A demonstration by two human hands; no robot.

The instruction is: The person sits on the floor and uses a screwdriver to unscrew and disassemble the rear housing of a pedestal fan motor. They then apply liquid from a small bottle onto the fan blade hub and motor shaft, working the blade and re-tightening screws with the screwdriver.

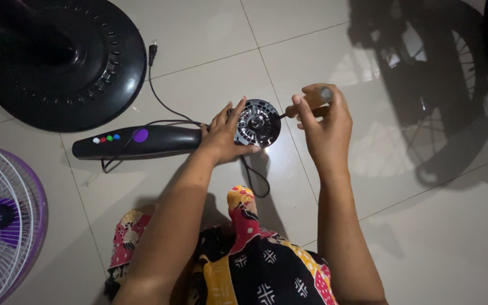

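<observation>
Round black fan base (pixel 63 62) at upper left, purple-and-white fan grille (pixel 1 220) at left edge, black cord (pixel 159 96) trailing across pale glossy floor tiles (pixel 425 237). Left hand (pixel 224 135), fingers curled, gripping round metal fan motor (pixel 258 122) at end of black control neck (pixel 136 141). Right hand (pixel 326 121), fingers closed around screwdriver (pixel 312 103), tip touching motor.

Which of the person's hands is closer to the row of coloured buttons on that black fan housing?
The left. The left hand grips the fan motor at the housing's end, to the right of the coloured buttons. The right hand holds a screwdriver beyond the motor, farther away.
</observation>
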